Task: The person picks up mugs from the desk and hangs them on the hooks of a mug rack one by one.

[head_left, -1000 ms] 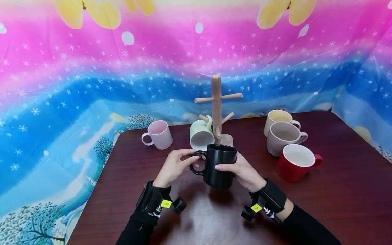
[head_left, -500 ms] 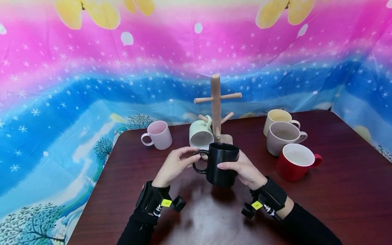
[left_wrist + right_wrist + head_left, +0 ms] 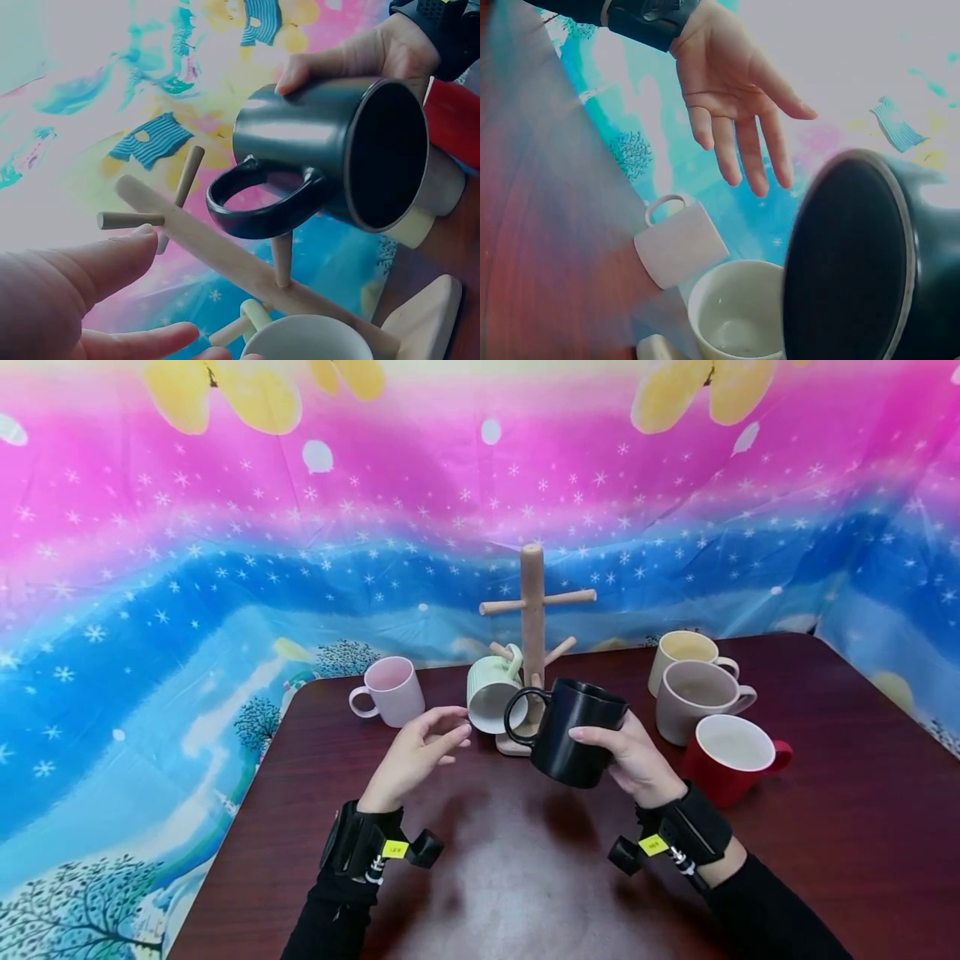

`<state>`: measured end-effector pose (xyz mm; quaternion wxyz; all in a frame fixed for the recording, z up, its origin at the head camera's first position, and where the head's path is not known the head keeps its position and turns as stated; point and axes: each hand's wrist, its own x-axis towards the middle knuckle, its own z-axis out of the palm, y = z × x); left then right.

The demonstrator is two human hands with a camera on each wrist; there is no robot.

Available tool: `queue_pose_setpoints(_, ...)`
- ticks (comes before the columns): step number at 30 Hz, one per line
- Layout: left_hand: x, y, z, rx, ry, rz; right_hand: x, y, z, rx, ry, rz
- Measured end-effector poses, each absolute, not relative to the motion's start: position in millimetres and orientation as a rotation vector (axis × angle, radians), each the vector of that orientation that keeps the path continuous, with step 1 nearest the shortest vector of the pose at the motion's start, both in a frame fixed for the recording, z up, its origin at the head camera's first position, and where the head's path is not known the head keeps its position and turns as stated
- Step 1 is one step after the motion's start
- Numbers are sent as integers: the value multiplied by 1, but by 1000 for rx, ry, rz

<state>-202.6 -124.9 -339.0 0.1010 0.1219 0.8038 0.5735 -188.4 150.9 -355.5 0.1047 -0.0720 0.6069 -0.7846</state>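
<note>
My right hand point(image 3: 641, 760) grips the black mug point(image 3: 573, 735) around its body, thumb across the near side. The mug is raised above the table and tilted, its handle pointing left. My left hand point(image 3: 420, 752) is apart from it, fingers loosely extended and holding nothing, as the right wrist view also shows. Behind the black mug stands a wooden mug tree point(image 3: 532, 602) with several pegs. A pale green mug point(image 3: 491, 689) hangs by its handle from a lower left peg, mouth facing forward. In the left wrist view, the black handle point(image 3: 262, 214) overlaps a lower peg point(image 3: 282, 259).
A pale pink mug point(image 3: 393, 693) stands at the back left of the dark table point(image 3: 510, 893). On the right, a yellow mug point(image 3: 682, 652), a grey mug point(image 3: 693, 702) and a red mug point(image 3: 727, 768) stand close together. A printed cloth point(image 3: 420, 485) hangs behind the table.
My left hand has let go of the black mug's handle and drawn left. My right hand has carried the mug up and to the right, tilting it.
</note>
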Motion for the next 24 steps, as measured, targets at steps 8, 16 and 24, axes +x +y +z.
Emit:
queue_pose_setpoints(8, -201, -122, -341, 378, 2363, 1688, -194, 144, -363, 11, 1694, -2502)
queue_pose_setpoints(16, -201, -122, -344, 426, 2361, 1660, -201, 140, -376, 105, 1675, -2524)
queue_pose_setpoints(24, -202, -121, -345, 441, 2352, 1644, -205, 139, -382, 100, 1645, -2526)
